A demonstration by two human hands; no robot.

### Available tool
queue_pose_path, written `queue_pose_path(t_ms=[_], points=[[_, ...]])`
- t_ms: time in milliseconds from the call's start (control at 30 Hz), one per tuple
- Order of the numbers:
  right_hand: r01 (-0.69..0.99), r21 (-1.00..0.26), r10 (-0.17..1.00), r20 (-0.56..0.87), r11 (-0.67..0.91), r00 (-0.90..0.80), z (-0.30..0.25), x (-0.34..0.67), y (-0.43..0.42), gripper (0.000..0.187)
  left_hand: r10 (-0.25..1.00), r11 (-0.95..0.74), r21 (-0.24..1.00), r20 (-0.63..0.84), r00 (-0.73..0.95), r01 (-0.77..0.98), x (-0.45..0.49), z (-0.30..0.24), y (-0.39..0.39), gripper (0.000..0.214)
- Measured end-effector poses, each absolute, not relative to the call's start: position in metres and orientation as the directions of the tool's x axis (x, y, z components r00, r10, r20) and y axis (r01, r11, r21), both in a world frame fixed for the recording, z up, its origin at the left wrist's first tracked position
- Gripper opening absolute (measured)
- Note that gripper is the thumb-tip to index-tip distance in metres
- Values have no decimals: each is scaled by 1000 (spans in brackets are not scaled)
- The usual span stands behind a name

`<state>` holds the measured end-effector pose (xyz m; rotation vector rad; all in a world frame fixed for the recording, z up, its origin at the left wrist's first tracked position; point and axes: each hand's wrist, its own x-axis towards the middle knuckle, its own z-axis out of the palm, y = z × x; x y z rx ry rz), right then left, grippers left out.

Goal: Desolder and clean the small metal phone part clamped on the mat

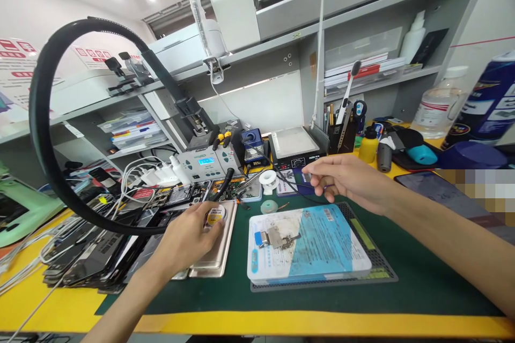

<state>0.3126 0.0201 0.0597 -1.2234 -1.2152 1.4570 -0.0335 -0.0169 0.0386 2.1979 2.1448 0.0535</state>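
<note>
My left hand curls its thumb and fingers around a small round tin with a printed label. The tin sits at the far end of a pale gold metal tray. My right hand hovers above the back of a blue and white box, its thumb and fingers pinched together. Whatever lies in that pinch is too thin or hidden to make out; a dark cable runs close behind it. On the box lies a small circuit board with a metal shield and a blue tab.
Stacked phone parts fill the left side. Behind are a hot air station with a looping black hose, a heating plate, a tape roll and a yellow bottle. A dark phone lies right.
</note>
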Motion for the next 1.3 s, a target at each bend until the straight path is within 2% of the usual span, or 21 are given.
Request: queue_pose_path(t_ms=[433, 700, 867, 1000, 1133, 1300], points=[[7, -986, 974, -163, -164, -156, 60, 312, 21, 24, 995, -85, 54, 50, 82, 995, -41, 25, -13, 42], [59, -990, 978, -134, -126, -157, 60, 308, 18, 22, 967, -219, 7, 135, 216, 976, -49, 16, -13, 30], [82, -991, 977, -117, -104, -177, 59, 307, 15, 14, 944, -273, -9, 188, 270, 962, -51, 11, -14, 26], [83, -992, 978, -110, -96, -178, 59, 307, 15, 13, 930, -296, 53, 243, 275, 954, -47, 16, -17, 30], [78, -993, 978, -102, -89, -180, 60, 306, 16, 15, 908, -377, 203, 273, 318, 904, -23, 31, -33, 41], [80, -993, 976, -103, -89, -192, 59, 306, 15, 14, 858, -510, 279, 236, 457, 814, 13, 40, -47, 26]])
